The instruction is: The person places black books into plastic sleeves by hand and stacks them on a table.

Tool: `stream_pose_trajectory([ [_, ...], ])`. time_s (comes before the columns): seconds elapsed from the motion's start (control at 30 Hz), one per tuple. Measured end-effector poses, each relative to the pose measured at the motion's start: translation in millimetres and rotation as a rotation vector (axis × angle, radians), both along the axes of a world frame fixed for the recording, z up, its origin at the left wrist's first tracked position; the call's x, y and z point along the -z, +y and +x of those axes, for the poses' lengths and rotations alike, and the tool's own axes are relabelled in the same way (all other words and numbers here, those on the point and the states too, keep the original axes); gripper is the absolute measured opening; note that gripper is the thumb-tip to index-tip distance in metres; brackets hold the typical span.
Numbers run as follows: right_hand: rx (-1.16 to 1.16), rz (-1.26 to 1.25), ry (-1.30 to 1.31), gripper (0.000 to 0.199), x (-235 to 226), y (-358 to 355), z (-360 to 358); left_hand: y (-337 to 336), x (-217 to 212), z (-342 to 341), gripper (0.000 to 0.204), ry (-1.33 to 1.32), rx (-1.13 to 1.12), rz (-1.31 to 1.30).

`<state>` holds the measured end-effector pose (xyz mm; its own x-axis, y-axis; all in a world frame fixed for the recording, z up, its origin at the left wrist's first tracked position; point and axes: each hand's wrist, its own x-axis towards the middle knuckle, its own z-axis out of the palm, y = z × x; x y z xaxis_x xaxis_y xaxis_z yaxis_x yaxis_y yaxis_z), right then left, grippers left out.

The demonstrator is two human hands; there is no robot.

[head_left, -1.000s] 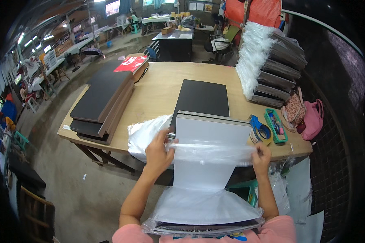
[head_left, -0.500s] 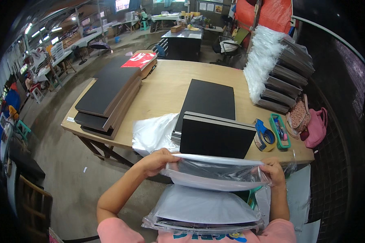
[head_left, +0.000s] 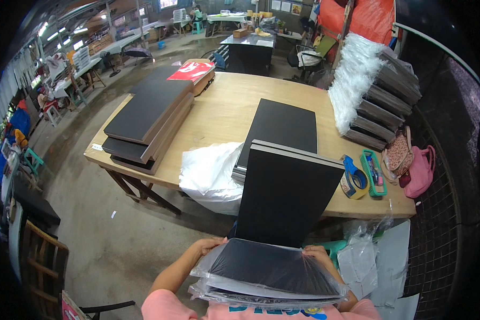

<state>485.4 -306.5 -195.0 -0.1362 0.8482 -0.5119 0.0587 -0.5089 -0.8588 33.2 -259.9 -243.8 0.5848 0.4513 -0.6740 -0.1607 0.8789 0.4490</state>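
Note:
Low in front of me lies a clear plastic bag (head_left: 272,266), with something dark showing through its upper face and pale layers along its near edge. My left hand (head_left: 212,244) is closed on the bag's far left corner. On the far right corner, my right hand (head_left: 316,253) pinches the plastic. Just beyond the bag's far edge stand black boards (head_left: 293,197) with grey edges, upright and slightly tilted against the table. Whether their lower ends are inside the bag is hidden. Behind them a stack of black boards (head_left: 285,128) lies flat on the table, beside white plastic sheeting (head_left: 210,176).
The wooden table (head_left: 240,85) also bears brown-edged black boards (head_left: 149,112) at left. At right are a blue tape dispenser (head_left: 353,178), a green basket (head_left: 374,176) of pens, a pink bag (head_left: 421,170) and a tall plastic-wrapped stack (head_left: 378,90). A wooden chair (head_left: 40,261) stands at lower left.
Both hands have come down and nearer to me with the plastic, which was held up at the table edge. More of the upright boards' face now shows. The view has shifted slightly.

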Motion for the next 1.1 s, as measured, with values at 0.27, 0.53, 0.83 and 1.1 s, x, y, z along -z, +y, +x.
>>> stream_pose_trajectory([
  [0.27,0.261,-0.029,-0.171,0.022,104,-1,8,39,-67,20,0.023,1.146,-0.713,1.426],
  [0.53,-0.407,0.045,-0.613,0.034,12,27,27,181,-118,-63,0.036,1.698,-0.226,1.439],
  [0.83,-0.695,0.919,-0.669,0.029,-299,96,-81,188,-204,-24,0.015,1.496,-0.723,1.809],
  [1.1,-0.817,1.229,-0.630,0.023,-285,298,-262,207,-211,-27,0.013,1.278,-0.727,1.557],
])
